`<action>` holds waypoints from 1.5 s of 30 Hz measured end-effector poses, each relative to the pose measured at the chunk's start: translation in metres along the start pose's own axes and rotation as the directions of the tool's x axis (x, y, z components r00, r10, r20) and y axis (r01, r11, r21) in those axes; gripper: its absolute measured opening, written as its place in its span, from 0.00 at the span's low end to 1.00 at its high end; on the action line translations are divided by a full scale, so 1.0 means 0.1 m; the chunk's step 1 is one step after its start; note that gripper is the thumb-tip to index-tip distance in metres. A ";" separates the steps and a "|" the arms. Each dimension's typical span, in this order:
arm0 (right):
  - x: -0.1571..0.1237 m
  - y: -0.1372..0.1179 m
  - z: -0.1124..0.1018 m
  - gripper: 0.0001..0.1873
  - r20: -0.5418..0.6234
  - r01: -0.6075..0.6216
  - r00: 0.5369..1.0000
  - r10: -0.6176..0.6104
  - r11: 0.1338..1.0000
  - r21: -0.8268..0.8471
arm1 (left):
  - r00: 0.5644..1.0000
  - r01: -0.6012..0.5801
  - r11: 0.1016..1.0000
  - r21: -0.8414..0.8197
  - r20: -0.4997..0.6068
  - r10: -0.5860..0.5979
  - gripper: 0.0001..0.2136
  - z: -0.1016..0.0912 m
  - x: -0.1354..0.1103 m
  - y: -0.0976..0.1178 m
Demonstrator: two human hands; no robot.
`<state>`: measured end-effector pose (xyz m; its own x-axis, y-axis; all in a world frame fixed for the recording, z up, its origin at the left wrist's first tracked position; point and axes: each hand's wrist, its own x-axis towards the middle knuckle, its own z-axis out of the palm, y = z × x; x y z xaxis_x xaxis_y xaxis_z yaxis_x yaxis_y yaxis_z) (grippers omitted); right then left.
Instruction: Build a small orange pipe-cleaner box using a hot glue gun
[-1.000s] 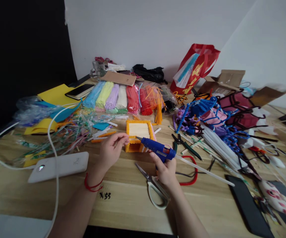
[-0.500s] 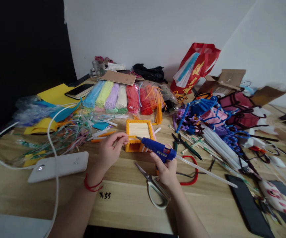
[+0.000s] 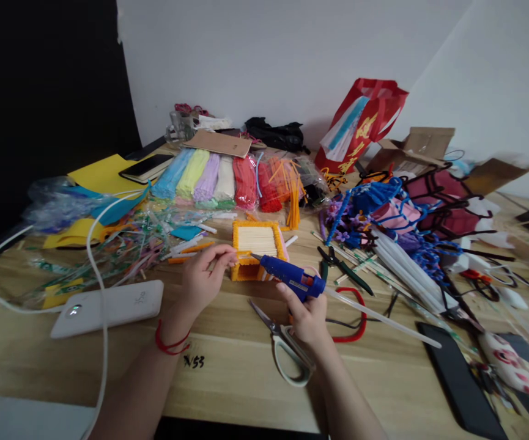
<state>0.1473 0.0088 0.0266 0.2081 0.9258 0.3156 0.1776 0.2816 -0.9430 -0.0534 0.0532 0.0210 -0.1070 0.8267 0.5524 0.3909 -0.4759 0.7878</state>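
My right hand [image 3: 307,315] is closed round the grip of a blue hot glue gun [image 3: 289,276], with a clear glue stick trailing out behind it to the right. The gun's tip points left at the front edge of a small orange-trimmed box of pale wooden sticks [image 3: 255,241]. My left hand [image 3: 204,278], with a red string at the wrist, pinches a thin pale stick against that box's left front corner. White-handled scissors [image 3: 285,345] lie on the wooden table [image 3: 383,373] just below my right hand.
A white power bank [image 3: 108,308] with a white cable lies at the left. Bagged coloured pipe cleaners [image 3: 227,177] sit behind the box. Pliers [image 3: 342,264], a red loop, a heap of crafted pieces, a red bag [image 3: 360,125], cardboard boxes and dark phones crowd the right.
Both hands stay almost still at the box. The glue gun has dipped very slightly, its tip holding at the box's front edge.
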 end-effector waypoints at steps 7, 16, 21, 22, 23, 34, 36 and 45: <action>0.00 -0.02 -0.01 0.12 -0.003 0.013 1.000 -0.013 1.000 -0.021 | 1.000 0.006 1.000 0.005 -0.011 -0.006 0.05 0.00 0.00 -0.02; 0.00 -0.07 -0.01 0.07 0.073 0.028 0.997 -0.030 0.999 0.027 | 1.000 0.001 1.000 -0.016 -0.002 -0.001 0.05 0.01 0.00 -0.04; 0.00 -0.07 -0.02 0.08 0.046 0.033 0.998 -0.034 0.999 0.019 | 1.000 -0.001 1.000 -0.008 0.000 0.001 0.05 0.00 -0.01 -0.04; 0.00 -0.06 -0.02 0.09 0.033 0.029 0.999 -0.030 0.999 0.013 | 1.000 0.000 1.000 -0.003 0.001 0.000 0.05 0.00 -0.01 -0.03; -0.01 -0.06 -0.02 0.10 0.016 0.024 1.000 -0.024 1.000 0.011 | 1.000 0.000 1.000 0.002 0.003 0.000 0.05 0.00 -0.01 -0.03; 0.01 -0.06 -0.02 0.10 0.033 0.040 0.999 -0.041 0.999 0.017 | 1.000 0.015 1.000 0.009 0.006 -0.015 0.06 0.00 -0.01 -0.01; 0.01 -0.06 -0.02 0.08 0.046 0.053 0.997 -0.054 0.998 0.015 | 1.000 0.007 1.000 0.004 0.000 -0.007 0.05 0.00 -0.01 0.01; 0.03 0.01 -0.08 0.13 -0.063 -0.027 0.998 0.029 0.999 0.039 | 0.998 0.058 0.997 -0.058 -0.028 -0.060 0.05 -0.02 0.03 0.10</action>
<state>0.1555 0.0102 0.0275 0.2734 0.9159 0.2939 0.1339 0.2663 -0.9545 -0.0521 0.0505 0.0313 -0.1562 0.8449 0.5116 0.3301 -0.4436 0.8332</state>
